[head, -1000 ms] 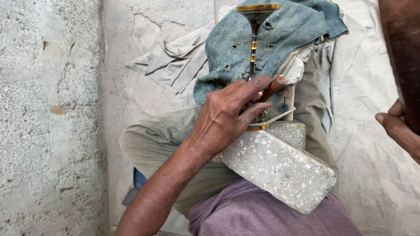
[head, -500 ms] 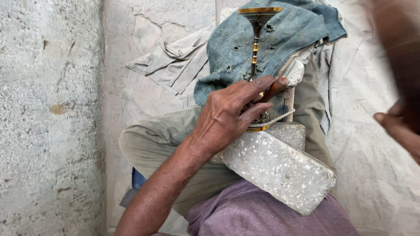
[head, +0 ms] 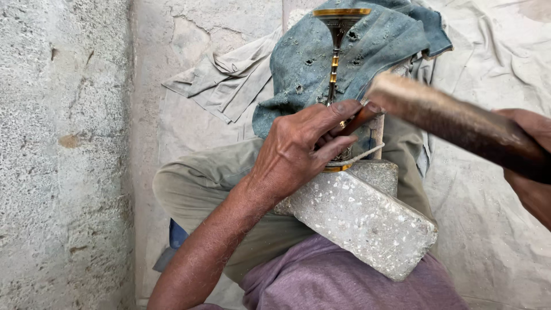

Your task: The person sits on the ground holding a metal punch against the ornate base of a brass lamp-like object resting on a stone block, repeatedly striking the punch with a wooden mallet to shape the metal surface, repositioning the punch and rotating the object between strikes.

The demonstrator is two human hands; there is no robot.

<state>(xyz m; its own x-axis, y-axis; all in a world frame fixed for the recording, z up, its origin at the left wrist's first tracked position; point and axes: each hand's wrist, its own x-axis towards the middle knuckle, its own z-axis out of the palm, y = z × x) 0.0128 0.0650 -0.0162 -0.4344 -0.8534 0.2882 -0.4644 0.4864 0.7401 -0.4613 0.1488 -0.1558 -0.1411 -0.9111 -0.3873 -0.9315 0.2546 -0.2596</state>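
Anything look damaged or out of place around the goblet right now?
Yes: the blue-grey cloth draped under the dark, gold-banded metal goblet is riddled with small ragged holes. The speckled grey stone block lies tilted across the lap, overhanging the purple garment.

You have no packages, labels, signs or screens anywhere in front of you here; nothing in your view carries a wrapper, a tag, a printed panel or a display.
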